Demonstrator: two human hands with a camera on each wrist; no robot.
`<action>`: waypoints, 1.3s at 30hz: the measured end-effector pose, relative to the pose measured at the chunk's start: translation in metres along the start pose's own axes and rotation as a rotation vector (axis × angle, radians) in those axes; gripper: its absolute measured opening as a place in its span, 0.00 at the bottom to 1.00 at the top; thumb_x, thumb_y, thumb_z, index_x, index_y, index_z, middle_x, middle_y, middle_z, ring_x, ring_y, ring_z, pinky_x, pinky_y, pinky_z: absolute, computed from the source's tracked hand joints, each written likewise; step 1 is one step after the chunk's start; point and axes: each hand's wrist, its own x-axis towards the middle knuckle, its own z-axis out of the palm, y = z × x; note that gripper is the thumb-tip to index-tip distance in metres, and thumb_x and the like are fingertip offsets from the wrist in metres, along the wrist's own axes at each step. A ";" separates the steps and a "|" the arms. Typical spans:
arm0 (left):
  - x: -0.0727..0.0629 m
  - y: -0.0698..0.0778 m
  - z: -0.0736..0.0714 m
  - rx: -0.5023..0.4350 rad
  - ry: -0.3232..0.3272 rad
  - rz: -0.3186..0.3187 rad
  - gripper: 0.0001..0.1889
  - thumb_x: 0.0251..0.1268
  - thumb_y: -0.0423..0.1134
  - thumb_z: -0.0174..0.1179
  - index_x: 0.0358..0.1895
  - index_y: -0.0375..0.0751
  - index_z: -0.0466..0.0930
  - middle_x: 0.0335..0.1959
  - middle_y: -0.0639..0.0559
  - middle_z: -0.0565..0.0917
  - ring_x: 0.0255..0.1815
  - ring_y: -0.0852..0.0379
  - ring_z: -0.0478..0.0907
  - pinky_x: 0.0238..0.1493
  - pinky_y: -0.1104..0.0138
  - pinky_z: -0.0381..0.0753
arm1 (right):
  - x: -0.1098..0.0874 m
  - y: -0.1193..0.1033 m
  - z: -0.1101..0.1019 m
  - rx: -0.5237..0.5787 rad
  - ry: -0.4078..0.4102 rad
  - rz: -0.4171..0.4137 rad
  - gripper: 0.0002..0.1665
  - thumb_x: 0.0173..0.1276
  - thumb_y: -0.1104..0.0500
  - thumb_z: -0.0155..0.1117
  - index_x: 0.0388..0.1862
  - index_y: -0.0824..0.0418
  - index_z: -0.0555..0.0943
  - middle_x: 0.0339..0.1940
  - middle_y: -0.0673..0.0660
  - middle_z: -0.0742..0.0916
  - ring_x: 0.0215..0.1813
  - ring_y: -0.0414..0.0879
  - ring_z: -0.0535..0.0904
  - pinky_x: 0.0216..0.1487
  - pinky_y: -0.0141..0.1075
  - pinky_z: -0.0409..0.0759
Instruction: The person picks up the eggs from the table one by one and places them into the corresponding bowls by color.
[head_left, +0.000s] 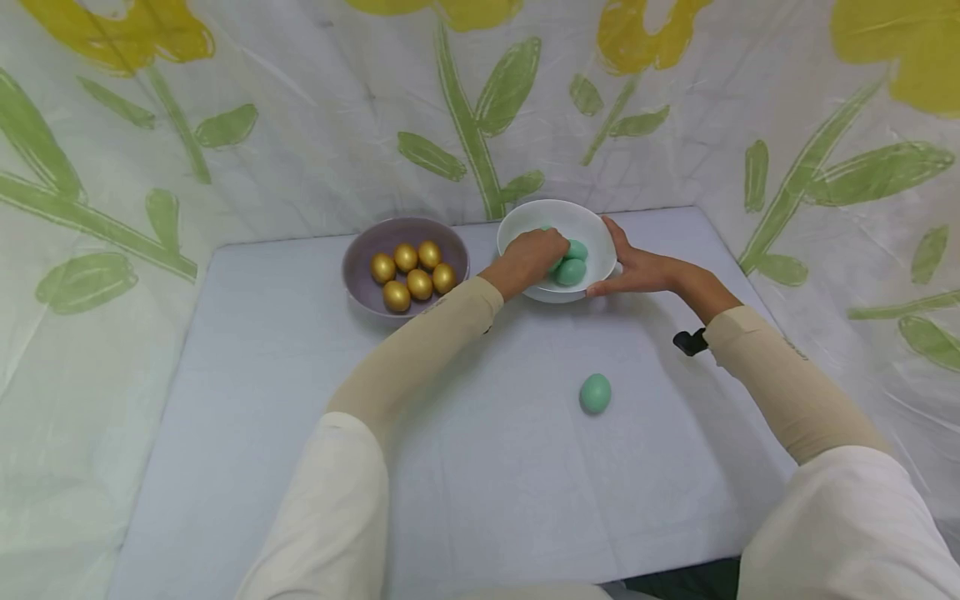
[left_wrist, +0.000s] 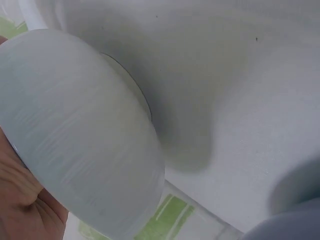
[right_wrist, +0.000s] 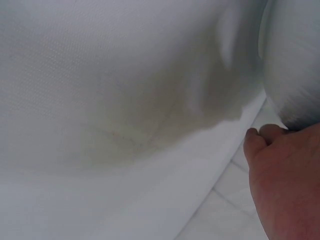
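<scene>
A white bowl (head_left: 581, 218) stands at the back of the table with several green eggs (head_left: 571, 272) in it. My left hand (head_left: 528, 258) reaches over its near left rim, knuckles bent above the eggs. The fingertips are hidden, so whether they hold an egg does not show. On the bowl's right side, my right hand (head_left: 637, 265) grips the outside, thumb in front and fingers farther back. The right wrist view shows the bent fingers of that hand against the bowl's wall (right_wrist: 295, 65). Another green egg (head_left: 596, 393) lies alone on the table in front of the bowl.
To the left of the white bowl stands a purple bowl (head_left: 358, 287) with several gold eggs (head_left: 420, 284). A white cloth covers the table (head_left: 480, 467). Behind and beside it hang curtains (head_left: 315, 150) with painted flowers.
</scene>
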 end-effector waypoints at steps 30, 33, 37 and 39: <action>-0.017 -0.018 -0.002 -0.419 0.116 0.109 0.33 0.80 0.52 0.61 0.79 0.40 0.69 0.75 0.46 0.77 0.75 0.49 0.72 0.76 0.61 0.67 | 0.005 0.001 0.005 -0.032 0.010 -0.004 0.80 0.68 0.41 0.76 0.81 0.35 0.15 0.88 0.53 0.35 0.87 0.59 0.41 0.81 0.65 0.51; -0.025 -0.006 -0.003 -0.604 0.264 0.195 0.32 0.80 0.54 0.61 0.78 0.43 0.71 0.72 0.49 0.80 0.68 0.52 0.78 0.71 0.64 0.72 | 0.004 0.001 0.003 -0.027 -0.004 -0.006 0.79 0.69 0.41 0.75 0.81 0.34 0.14 0.88 0.51 0.35 0.87 0.58 0.39 0.81 0.66 0.50; -0.042 0.020 -0.009 -0.931 0.349 0.315 0.30 0.78 0.48 0.65 0.78 0.45 0.73 0.74 0.52 0.78 0.68 0.63 0.78 0.69 0.72 0.73 | -0.003 -0.003 0.000 -0.036 -0.024 -0.002 0.78 0.71 0.41 0.73 0.80 0.35 0.12 0.88 0.52 0.31 0.88 0.58 0.33 0.81 0.68 0.45; -0.054 0.034 -0.014 -1.089 0.328 0.369 0.30 0.77 0.43 0.66 0.78 0.43 0.73 0.76 0.52 0.75 0.72 0.67 0.74 0.71 0.72 0.71 | -0.007 -0.007 -0.002 -0.050 -0.029 -0.005 0.76 0.73 0.40 0.70 0.82 0.42 0.12 0.87 0.56 0.29 0.87 0.61 0.32 0.80 0.70 0.43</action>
